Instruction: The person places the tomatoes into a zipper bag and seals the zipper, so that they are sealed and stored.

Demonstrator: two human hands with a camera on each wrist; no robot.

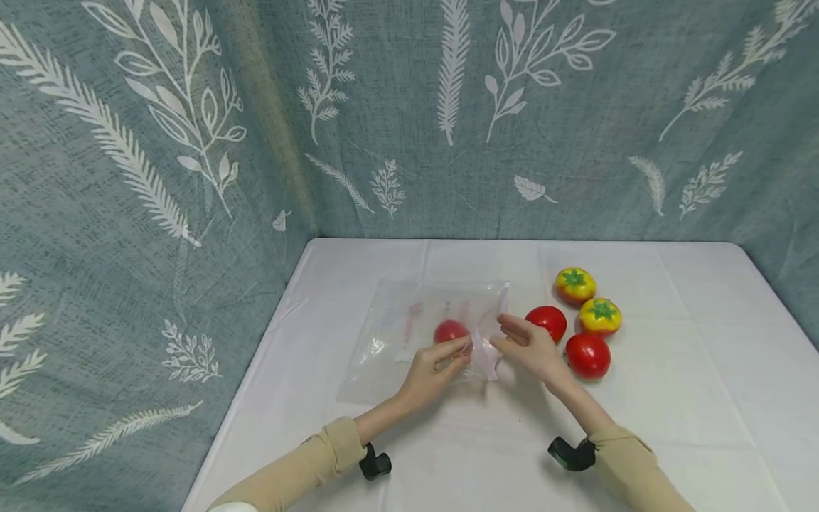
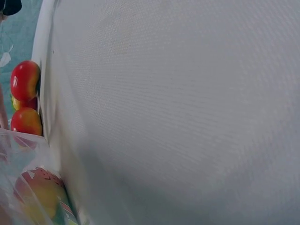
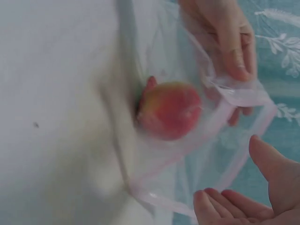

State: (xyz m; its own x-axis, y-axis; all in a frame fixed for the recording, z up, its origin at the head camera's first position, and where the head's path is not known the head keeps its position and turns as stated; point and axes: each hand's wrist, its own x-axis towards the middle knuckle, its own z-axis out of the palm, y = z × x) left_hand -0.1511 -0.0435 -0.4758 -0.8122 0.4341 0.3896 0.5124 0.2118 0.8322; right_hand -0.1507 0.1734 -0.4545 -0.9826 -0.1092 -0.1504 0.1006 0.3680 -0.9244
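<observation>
A clear zip bag (image 1: 374, 355) with a pink strip along its mouth lies on the table, mouth to the right. Inside it sits one red fruit (image 1: 451, 331), which shows red and yellow in the right wrist view. My left hand (image 1: 430, 373) pinches the near side of the bag's mouth between thumb and fingers, and the mouth gapes in the right wrist view. Beside that mouth is my right hand (image 1: 531, 348), thumb and fingers apart with nothing between them. Close behind it, a red fruit (image 1: 547, 323) is partly covered by the hand.
Another red fruit (image 1: 588, 355) and two yellow ones with green star-shaped tops, a front one (image 1: 600, 316) and a back one (image 1: 576, 286), cluster right of the bag. A white cloth covers the table (image 1: 691, 398). A teal leaf-print curtain (image 1: 409, 128) hangs behind and at the left.
</observation>
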